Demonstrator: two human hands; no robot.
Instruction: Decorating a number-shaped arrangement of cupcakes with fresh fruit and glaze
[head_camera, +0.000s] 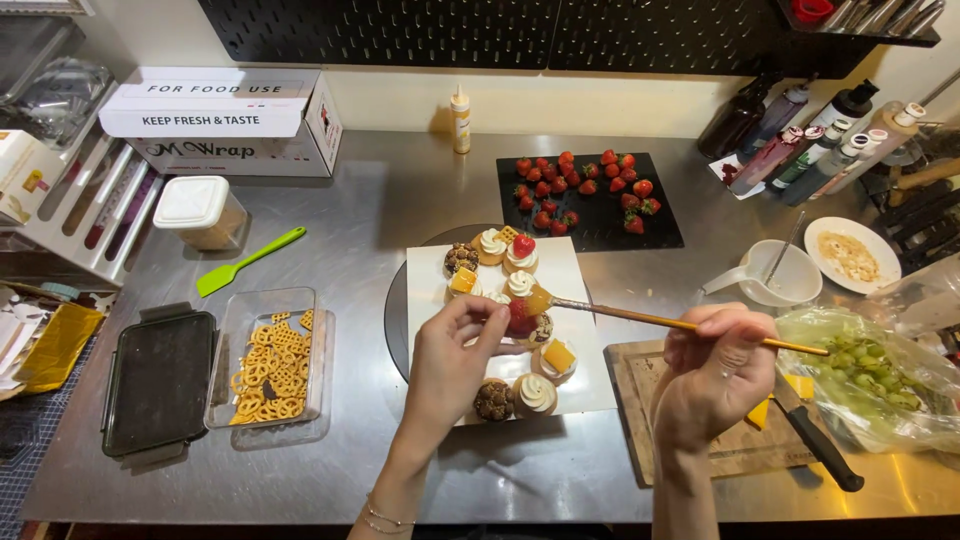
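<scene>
My left hand (452, 350) pinches a red strawberry (519, 316) over the white square board (580, 275). My right hand (712, 370) grips a thin brush (660, 320) whose bristle tip touches the strawberry. Around the board's edge, forming a ring, sit cream-topped pastries (535, 393), chocolate pieces (493, 401), orange cubes (558, 356) and a placed strawberry (523, 244). The board rests on a dark round turntable (396, 310).
A black slate (660, 225) holds several strawberries. A clear tub of pretzels (275, 365) and its black lid (158, 380) lie at left, by a green spatula (245, 262). At right are a wooden cutting board (640, 400), a knife (815, 435), bagged grapes (870, 370) and a white jug (770, 272).
</scene>
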